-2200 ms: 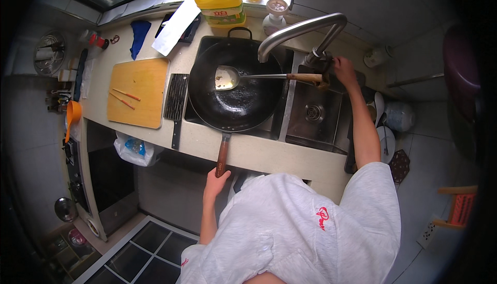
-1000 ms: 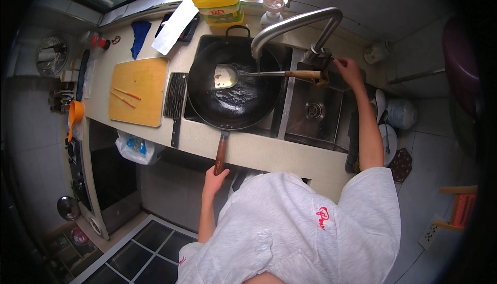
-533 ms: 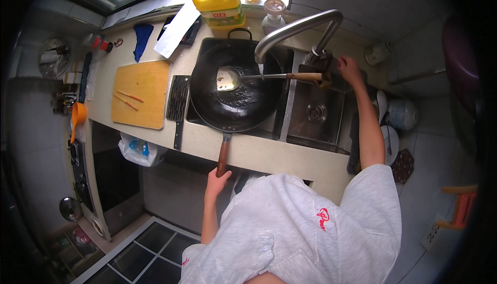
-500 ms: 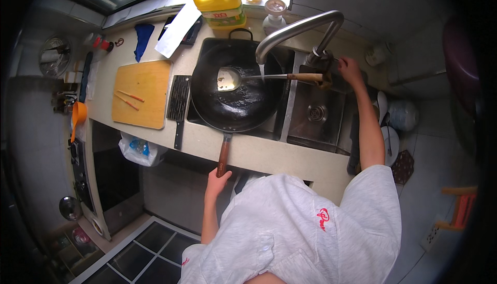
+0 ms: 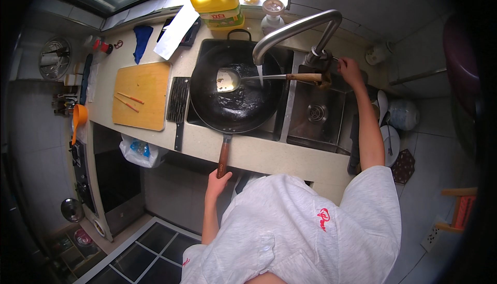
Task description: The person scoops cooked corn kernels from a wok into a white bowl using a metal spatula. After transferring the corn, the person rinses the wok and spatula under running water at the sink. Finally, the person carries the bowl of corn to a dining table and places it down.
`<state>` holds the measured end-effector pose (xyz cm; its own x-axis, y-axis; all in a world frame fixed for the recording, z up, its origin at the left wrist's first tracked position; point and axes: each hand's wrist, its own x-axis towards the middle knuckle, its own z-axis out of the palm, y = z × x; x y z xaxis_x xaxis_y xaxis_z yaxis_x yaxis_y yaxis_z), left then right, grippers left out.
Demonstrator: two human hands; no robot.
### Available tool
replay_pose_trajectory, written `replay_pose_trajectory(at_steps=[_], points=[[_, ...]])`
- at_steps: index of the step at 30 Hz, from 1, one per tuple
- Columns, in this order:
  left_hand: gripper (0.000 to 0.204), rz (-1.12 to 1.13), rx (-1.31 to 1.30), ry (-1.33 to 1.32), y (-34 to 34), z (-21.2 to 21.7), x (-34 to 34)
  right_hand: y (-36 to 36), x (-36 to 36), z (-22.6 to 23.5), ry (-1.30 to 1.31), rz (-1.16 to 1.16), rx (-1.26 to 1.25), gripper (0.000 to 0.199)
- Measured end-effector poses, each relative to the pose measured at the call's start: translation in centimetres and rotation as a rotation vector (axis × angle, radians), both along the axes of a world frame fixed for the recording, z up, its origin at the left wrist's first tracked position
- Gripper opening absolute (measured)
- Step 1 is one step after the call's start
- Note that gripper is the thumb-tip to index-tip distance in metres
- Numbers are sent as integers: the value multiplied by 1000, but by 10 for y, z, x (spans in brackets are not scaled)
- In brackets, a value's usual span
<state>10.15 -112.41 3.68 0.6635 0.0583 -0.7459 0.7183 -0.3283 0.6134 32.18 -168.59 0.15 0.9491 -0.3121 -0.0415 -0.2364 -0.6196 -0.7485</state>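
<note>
My left hand [image 5: 217, 183] is closed around the brown wooden handle of a black wok [image 5: 230, 113], which rests over the left part of the sink. My right hand [image 5: 350, 70] has its fingers closed on the lever [image 5: 337, 60] of a curved metal faucet [image 5: 297, 26]. Water [image 5: 260, 71] runs from the spout into the wok. A wok spatula [image 5: 228, 80] lies across the wok, its blade inside and its wooden handle reaching over the right basin [image 5: 317, 131]. The wok's inside looks wet and shiny.
Left of the wok lie a black-bladed cleaver [image 5: 178, 108] and a wooden cutting board [image 5: 127, 118] with chopsticks [image 5: 129, 97]. Behind stand a yellow jug [image 5: 220, 17] and a pump bottle [image 5: 273, 17]. A blue cloth [image 5: 142, 40] and bowls [image 5: 389, 141] flank the counter.
The water stream from the spout has become thicker and longer. My hands, the wok and the spatula stay nearly where they were.
</note>
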Motion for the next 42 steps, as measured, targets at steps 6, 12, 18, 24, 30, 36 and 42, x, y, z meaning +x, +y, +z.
replay_pose_trajectory(at_steps=[6, 12, 18, 24, 30, 36, 42], points=[[25, 8, -9, -6, 1, -3, -1, 7, -6, 8, 3, 15, -91, 27], [26, 17, -6, -5, 2, -6, -2, 36, -19, 27, -31, 14, -325, 30], [27, 12, -13, -17, 4, -7, -4, 68, -30, 62, -28, -87, -167, 36], [27, 9, -31, -8, 1, 0, -1, 140, -39, 121, 237, 448, -438, 50], [28, 13, -65, -48, 6, -8, -6, 175, -52, 82, 262, 612, -641, 68], [25, 45, -259, 68, 13, -3, -2, 215, -92, 79, 552, 533, -249, 48], [24, 148, -593, 244, 17, -2, 6, 249, -150, 111, 338, 310, -253, 31]])
